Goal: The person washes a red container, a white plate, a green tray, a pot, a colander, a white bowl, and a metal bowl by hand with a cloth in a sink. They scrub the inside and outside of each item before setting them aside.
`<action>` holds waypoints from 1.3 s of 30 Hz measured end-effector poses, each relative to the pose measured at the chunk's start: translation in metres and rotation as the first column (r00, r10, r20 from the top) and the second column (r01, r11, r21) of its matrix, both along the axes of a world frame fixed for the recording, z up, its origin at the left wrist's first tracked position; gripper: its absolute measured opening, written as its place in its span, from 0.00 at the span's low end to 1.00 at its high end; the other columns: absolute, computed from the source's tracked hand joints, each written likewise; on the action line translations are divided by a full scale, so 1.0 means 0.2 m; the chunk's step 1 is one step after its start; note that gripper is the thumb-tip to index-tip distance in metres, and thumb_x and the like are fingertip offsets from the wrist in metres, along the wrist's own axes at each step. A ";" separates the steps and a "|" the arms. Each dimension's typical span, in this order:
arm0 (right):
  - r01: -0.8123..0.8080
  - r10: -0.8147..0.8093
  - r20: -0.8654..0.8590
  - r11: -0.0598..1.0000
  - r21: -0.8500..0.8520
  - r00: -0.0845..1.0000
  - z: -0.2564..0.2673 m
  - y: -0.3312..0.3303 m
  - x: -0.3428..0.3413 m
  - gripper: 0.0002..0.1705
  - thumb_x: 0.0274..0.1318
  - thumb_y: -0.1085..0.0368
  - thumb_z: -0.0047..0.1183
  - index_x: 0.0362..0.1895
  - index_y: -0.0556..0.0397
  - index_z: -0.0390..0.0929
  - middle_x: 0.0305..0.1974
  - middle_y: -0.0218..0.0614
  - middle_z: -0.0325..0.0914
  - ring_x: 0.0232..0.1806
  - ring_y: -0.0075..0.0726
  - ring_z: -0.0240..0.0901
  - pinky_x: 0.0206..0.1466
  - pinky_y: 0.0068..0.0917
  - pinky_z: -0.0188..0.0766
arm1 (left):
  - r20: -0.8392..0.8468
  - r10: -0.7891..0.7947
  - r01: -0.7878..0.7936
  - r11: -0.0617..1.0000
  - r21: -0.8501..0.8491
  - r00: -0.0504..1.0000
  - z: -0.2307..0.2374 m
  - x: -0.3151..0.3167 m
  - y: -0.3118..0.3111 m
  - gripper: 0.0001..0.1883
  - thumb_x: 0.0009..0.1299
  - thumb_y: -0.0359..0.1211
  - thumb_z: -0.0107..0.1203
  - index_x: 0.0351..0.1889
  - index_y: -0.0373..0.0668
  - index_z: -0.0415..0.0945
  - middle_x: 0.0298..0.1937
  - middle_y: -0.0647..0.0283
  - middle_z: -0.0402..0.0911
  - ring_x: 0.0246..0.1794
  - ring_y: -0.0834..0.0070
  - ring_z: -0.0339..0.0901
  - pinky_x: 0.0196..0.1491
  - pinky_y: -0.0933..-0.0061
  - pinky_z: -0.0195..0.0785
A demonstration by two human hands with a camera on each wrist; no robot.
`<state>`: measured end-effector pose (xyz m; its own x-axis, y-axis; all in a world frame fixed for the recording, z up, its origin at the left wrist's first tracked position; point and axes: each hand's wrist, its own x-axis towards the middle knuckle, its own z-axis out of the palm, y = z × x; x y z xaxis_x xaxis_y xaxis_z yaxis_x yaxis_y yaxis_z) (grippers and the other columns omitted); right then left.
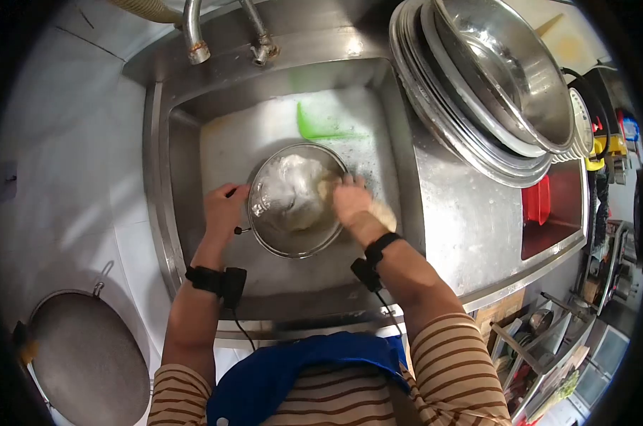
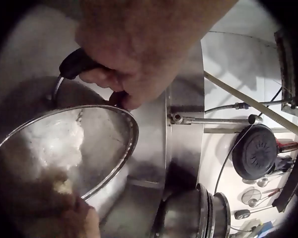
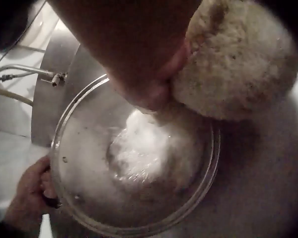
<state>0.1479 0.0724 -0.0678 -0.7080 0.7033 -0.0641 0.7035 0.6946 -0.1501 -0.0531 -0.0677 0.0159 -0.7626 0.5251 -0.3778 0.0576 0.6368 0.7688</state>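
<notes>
- Inside the big metal sink point(image 1: 182, 163), a round metal pot point(image 1: 270, 226) sits in cloudy, soapy water point(image 1: 233, 128), with its open top facing up.
- At the pot's left side, the left hand point(image 1: 224, 208) holds on tight to a black handle point(image 2: 78, 63), with its fingers curled round it.
- Over the pot's right edge, the right hand point(image 1: 353, 199) grips a tan, fuzzy pad point(image 3: 238, 64). One part of the pad is in the pot, and a bigger part sticks out past the rim.
- The two hands are apart, one on each side of the pot.
- White suds point(image 1: 292, 176) lie in the pot.
- Just behind the pot, something bright green point(image 1: 313, 126) shows in the soapy water. Suds hide some of it, so its shape is hard to tell.
- At the back of the sink are two metal taps point(image 1: 196, 42).
- To the right, a tall pile of shiny bowls point(image 1: 446, 78) leans on the metal tabletop point(image 1: 449, 227), near a red basket point(image 1: 538, 200).
- Down on the left is a big round pan point(image 1: 91, 362).
- The person wears a blue apron point(image 1: 279, 376) and stripy sleeves point(image 1: 453, 358).
</notes>
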 end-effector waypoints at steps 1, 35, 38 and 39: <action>0.053 0.028 0.214 0.931 -0.362 0.976 0.02 -0.01 0.00 0.20 0.45 0.62 0.47 0.47 0.48 0.71 0.40 0.36 0.70 0.45 0.45 0.65 0.44 0.40 0.66 | 0.040 0.012 -0.013 1.000 0.013 0.999 -0.01 0.00 0.01 0.12 0.60 0.35 0.57 0.27 0.34 0.79 0.14 0.71 0.67 0.12 0.86 0.58 0.15 0.79 0.49; -0.059 -0.839 -0.059 0.032 -0.998 0.541 -0.46 -0.09 -0.64 0.08 0.50 0.66 0.44 0.31 0.55 0.73 0.28 0.41 0.72 0.31 0.41 0.71 0.38 0.29 0.69 | 0.426 0.161 -0.164 0.986 -0.031 0.890 -0.02 0.00 -0.01 0.13 0.62 0.37 0.52 0.21 0.39 0.69 0.13 0.71 0.60 0.07 0.82 0.55 0.10 0.78 0.49; -0.228 -0.777 -0.364 0.285 -0.931 0.514 -0.33 -0.18 -0.69 0.11 0.44 0.64 0.51 0.33 0.57 0.73 0.27 0.43 0.73 0.27 0.42 0.70 0.32 0.32 0.68 | 0.470 0.236 -0.242 0.969 -0.048 0.850 -0.02 0.00 -0.01 0.12 0.62 0.36 0.51 0.19 0.41 0.68 0.12 0.71 0.59 0.08 0.82 0.55 0.11 0.76 0.50; -0.227 -0.775 -0.367 0.290 -0.930 0.514 -0.16 -0.22 -0.67 0.11 0.44 0.64 0.51 0.33 0.57 0.73 0.27 0.43 0.73 0.27 0.42 0.70 0.32 0.32 0.68 | 0.473 0.234 -0.242 0.969 -0.044 0.850 -0.02 0.01 -0.02 0.12 0.62 0.36 0.51 0.19 0.41 0.68 0.12 0.71 0.59 0.08 0.82 0.55 0.11 0.76 0.50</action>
<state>0.0143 0.0292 -0.1007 -0.5768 0.7166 -0.3920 0.0799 -0.4281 -0.9002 -0.0515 -0.0710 0.0110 -0.5981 0.3601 -0.7160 -0.4654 0.5713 0.6761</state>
